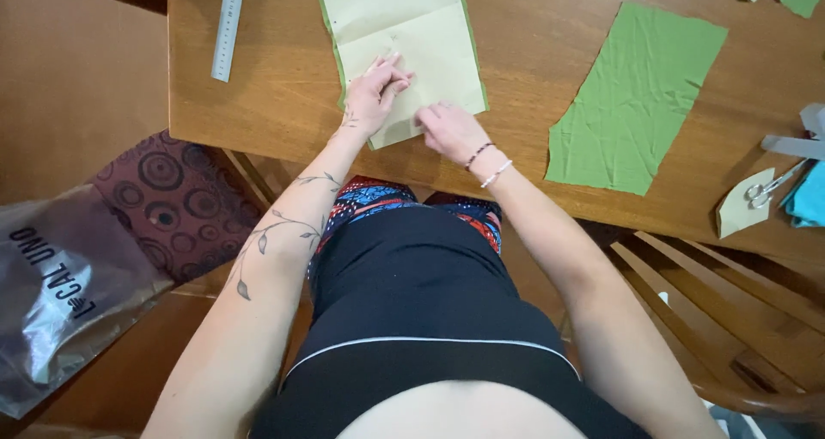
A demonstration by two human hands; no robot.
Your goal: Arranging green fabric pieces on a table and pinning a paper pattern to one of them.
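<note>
- Apparently mid-pinning or mid-pressing: head view, both hands down on a pale yellow paper pattern (404,35) laid over green fabric, whose edge (331,35) shows as a thin border along the paper's sides.
- Pattern lies at the near edge of the wooden table (258,104), directly in front of the person.
- Left hand (375,95) rests on the paper's lower part, fingers drawn together and pointing away; grip looks pinched shut at the fingertips, maybe on something small, too small to tell.
- Right hand (449,131) sits at the paper's lower right corner, fingers curled under, knuckles up. Closed, pressing the sheet down; cannot tell whether it holds anything.
- Hands are near each other, not touching.
- Around: steel ruler (229,25) to the left, well apart; a loose green cloth piece (634,95) to the right; scissors (767,190) on a paper scrap (737,214) at the far right edge.
- Off the table: plastic bag (60,301) and a patterned cushion (176,198) on the left.
- Judgement: layers being secured together. Next move calls for keeping paper and cloth from slipping while the left fingertips work.
</note>
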